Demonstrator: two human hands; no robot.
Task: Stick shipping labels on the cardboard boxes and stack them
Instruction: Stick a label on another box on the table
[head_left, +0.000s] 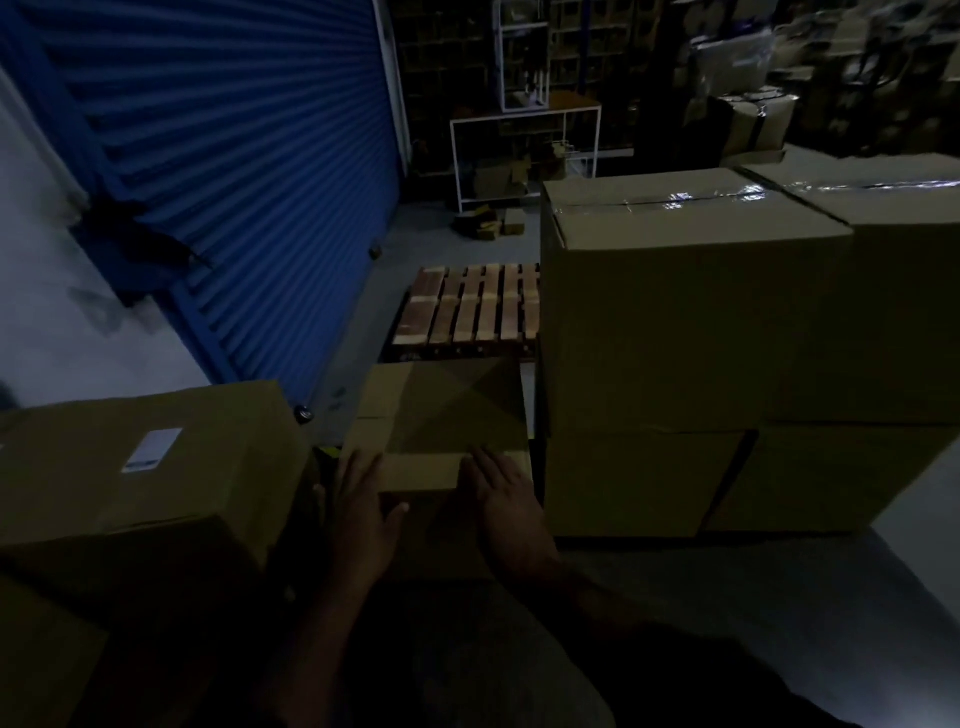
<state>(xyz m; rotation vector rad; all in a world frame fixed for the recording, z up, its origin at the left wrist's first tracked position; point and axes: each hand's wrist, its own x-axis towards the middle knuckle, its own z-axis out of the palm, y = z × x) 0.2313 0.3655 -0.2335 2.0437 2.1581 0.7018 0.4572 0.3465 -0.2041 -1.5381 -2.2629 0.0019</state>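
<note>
A low cardboard box (441, 410) lies in front of me in dim light. Both my hands lie flat on its near edge with straight fingers: my left hand (363, 512) at the left corner, my right hand (506, 506) further right. A pale strip of the box top (421, 470) shows between them. To the left stands a bigger box (145, 499) with a white shipping label (152, 449) stuck on its top. On the right a taped box (685, 306) sits on another box (639, 483).
More stacked boxes (883, 312) fill the right side. A wooden pallet (472, 306) lies behind the low box. A blue roller shutter (249, 171) closes the left. White-framed shelving (524, 150) and dark racks stand at the back. Grey floor (779, 597) shows at the lower right.
</note>
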